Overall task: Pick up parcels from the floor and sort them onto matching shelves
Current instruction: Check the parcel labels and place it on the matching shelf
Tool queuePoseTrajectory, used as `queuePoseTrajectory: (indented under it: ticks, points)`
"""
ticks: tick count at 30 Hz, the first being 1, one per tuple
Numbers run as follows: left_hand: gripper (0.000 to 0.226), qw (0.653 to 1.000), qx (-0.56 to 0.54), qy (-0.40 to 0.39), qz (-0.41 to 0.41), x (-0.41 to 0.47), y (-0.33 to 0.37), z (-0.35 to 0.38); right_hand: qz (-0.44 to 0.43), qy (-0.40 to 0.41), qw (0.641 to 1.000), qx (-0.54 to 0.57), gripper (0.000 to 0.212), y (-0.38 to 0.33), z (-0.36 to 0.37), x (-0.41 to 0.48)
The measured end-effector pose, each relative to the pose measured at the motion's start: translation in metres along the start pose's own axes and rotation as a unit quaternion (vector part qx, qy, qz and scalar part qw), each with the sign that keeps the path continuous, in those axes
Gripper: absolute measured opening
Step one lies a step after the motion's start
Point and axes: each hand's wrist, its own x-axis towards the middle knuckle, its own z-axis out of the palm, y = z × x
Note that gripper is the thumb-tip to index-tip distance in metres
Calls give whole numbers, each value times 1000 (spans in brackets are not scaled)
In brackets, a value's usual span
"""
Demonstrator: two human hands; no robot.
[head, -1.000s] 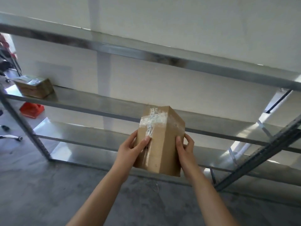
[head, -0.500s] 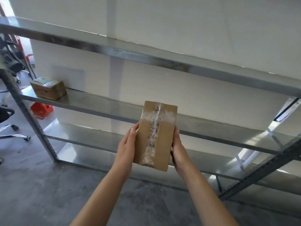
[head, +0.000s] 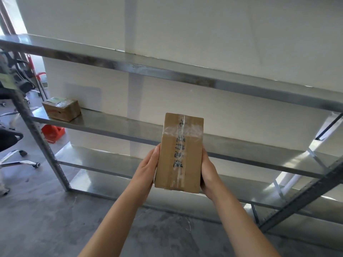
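Note:
I hold a tall brown cardboard parcel [head: 179, 154] upright in front of me, its taped face with dark writing turned toward me. My left hand [head: 146, 169] presses its left side and my right hand [head: 208, 173] presses its right side. Behind it stands a metal shelf rack [head: 130, 132] with several levels. A second, smaller cardboard parcel [head: 61, 108] with a pale label on top lies at the left end of the middle shelf.
The rack's left post [head: 37, 134] and a slanted brace [head: 304, 197] on the right frame the shelves. Office chair bases [head: 16, 160] stand on the grey concrete floor at the left. A red object [head: 52, 132] sits behind the rack.
The parcel has been turned so its flat taped face points at me instead of a corner. The view has risen and shifted right, showing more of the top shelf.

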Motion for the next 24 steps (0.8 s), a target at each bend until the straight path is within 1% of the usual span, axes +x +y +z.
queuePoseTrajectory:
  ticks: [3,6,9,12,15,21,24]
  points:
    - [57,1000,7,-28,3,-1,-3,1,-5,2,1000,-14,52,6,0,-4]
    - [60,1000,1,-28,5,-3,-7,0,-21,10,998,-53,47,7,3,-7]
    - [63,1000,-2,-30,-1,-6,-11,-1,-38,39,995,-89,41,6,4,-6]
    - [62,1000,-1,-26,6,-7,-11,-1,-47,67,993,-87,45,7,0,-5]
    - [59,1000,12,-23,13,-9,-10,-3,-50,65,992,-94,42,2,-2,-11]
    - [59,999,40,-21,23,-11,-9,-6,-56,71,990,-108,44,-3,-1,-15]
    - [66,998,46,-23,27,-11,-10,-8,-64,69,990,-107,43,-6,-1,-18]
